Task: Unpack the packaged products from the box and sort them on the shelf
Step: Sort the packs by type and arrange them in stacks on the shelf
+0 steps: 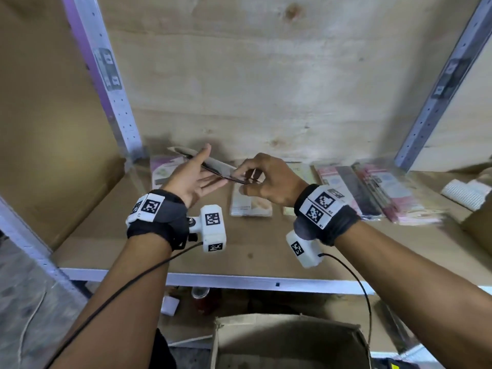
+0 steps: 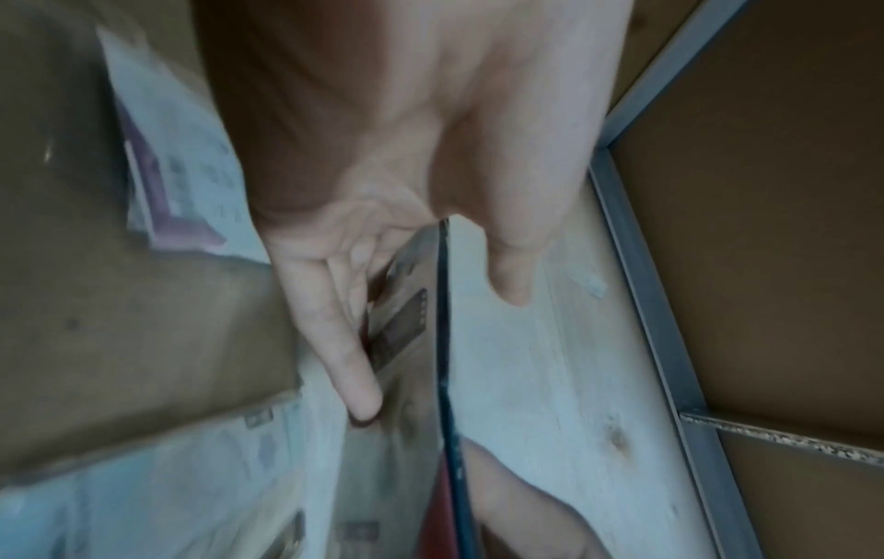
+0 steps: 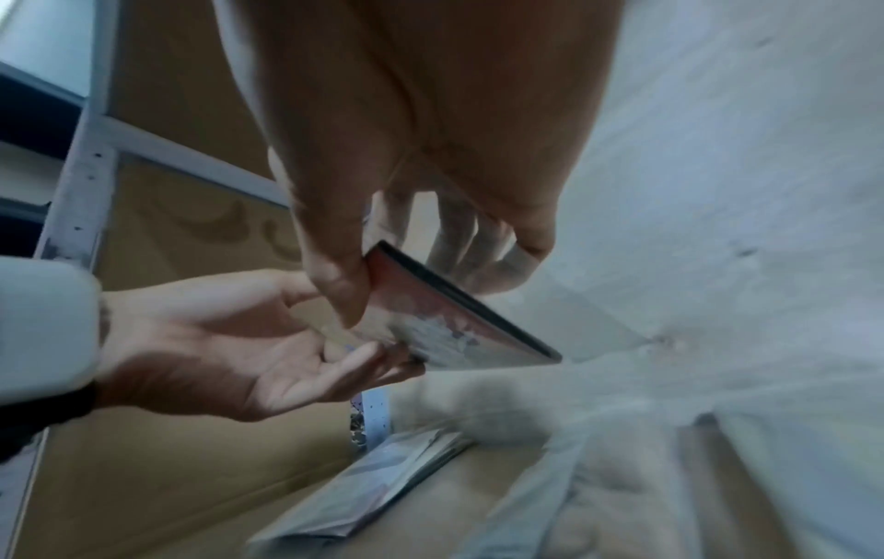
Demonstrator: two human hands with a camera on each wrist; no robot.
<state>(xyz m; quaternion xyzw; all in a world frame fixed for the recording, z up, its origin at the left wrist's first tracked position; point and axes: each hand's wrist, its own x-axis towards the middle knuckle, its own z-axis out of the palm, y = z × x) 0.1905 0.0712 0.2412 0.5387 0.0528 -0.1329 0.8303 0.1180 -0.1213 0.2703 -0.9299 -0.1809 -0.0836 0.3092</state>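
Cardboard box [image 1: 287, 342], open-topped, sits nearest the viewer, on the floor below the front edge of the shelf [image 1: 186, 249].

Right hand [image 1: 269, 179]: thumb [image 3: 335, 287] and curled fingers pinch one end of a thin flat packet [image 1: 213, 166], dark-edged with a reddish printed face (print too blurred to read). Left hand [image 1: 191, 177]: palm up, fingers straight and spread, their tips touching the underside of the same packet; thumb raised beside its edge, not clamped on it. The packet is held tilted in the air above the shelf board, between both hands.

On the shelf board, behind and below the hands:
- a pale purple-trimmed packet [image 1: 162, 169] lies flat at the back left, near the left upright [image 1: 117, 102];
- a cream packet [image 1: 250, 206] lies flat directly under the right hand;
- a stack of pink and dark packets [image 1: 378, 190] lies to the right, near the right upright [image 1: 436, 102];
- a white ribbed item [image 1: 463, 193] rests at the far right.

Both wrists carry strapped camera units with printed markers.
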